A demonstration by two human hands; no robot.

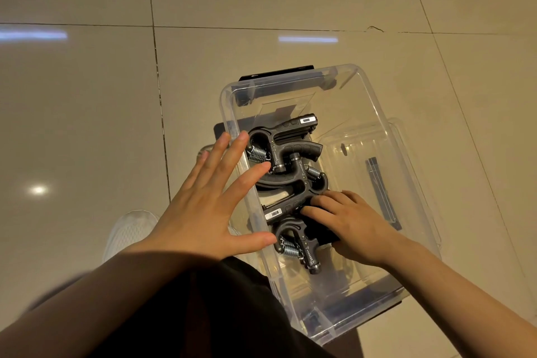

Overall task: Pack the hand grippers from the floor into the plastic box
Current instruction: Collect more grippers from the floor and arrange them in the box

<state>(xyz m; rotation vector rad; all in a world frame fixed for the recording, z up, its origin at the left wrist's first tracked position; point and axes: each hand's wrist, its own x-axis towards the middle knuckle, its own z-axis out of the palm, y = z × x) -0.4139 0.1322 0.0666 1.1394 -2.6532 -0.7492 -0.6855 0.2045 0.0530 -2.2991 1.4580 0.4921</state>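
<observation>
A clear plastic box (374, 113) is seen standing open on a glossy tiled floor (87, 96), with dark latches at its far and near ends. Three black hand grippers with metal springs are laid along the left side of the box's bottom: a far gripper (283, 144), a middle gripper (299, 183) nested against it, and a near gripper (296, 241). The right part of the box bottom is left bare, and a transparent lid (406, 154) can be made out through the right wall, lying under or beside the box. The left hand (209, 212) is held flat above the box's left rim, its fingers spread wide and nothing gripped. The right hand (351, 227) is lowered inside the box, its fingers pressed together and curled onto a handle of the near gripper. A white shoe (128, 232) is visible on the floor at the left, beside a dark-clothed leg (220, 314).
</observation>
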